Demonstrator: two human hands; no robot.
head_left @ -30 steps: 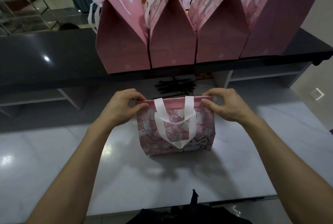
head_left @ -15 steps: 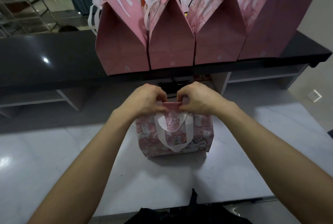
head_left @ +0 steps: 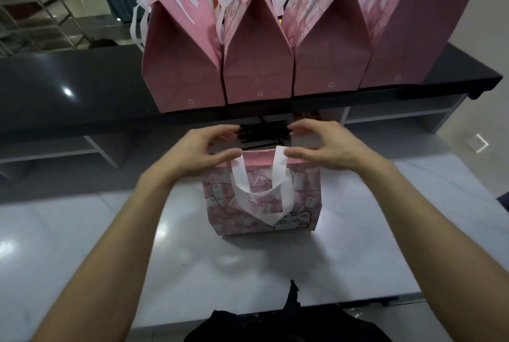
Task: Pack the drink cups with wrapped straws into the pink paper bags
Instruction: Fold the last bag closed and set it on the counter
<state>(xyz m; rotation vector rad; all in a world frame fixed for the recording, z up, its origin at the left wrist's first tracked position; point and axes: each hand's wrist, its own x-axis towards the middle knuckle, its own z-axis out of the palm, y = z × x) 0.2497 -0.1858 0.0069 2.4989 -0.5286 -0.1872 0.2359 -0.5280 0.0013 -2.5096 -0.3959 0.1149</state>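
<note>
A small pink patterned bag (head_left: 261, 198) with white handles stands upright on the white counter (head_left: 358, 245) in front of me, its top edge pressed flat. My left hand (head_left: 201, 149) hovers over the bag's top left corner with fingers spread, the thumb touching the rim. My right hand (head_left: 325, 146) is over the top right corner, fingers apart, thumb at the rim. Neither hand grips anything. A pile of black wrapped straws (head_left: 263, 134) lies just behind the bag. No cup is visible; the bag's inside is hidden.
Several closed pink bags (head_left: 256, 66) stand in a row on the dark raised shelf (head_left: 68, 88) behind. Open cubbies sit beneath that shelf. A dark garment (head_left: 286, 322) lies at the counter's near edge.
My hands were pinched together at the middle of the bag's top; now they have parted outward and opened, letting go of the folded rim.
</note>
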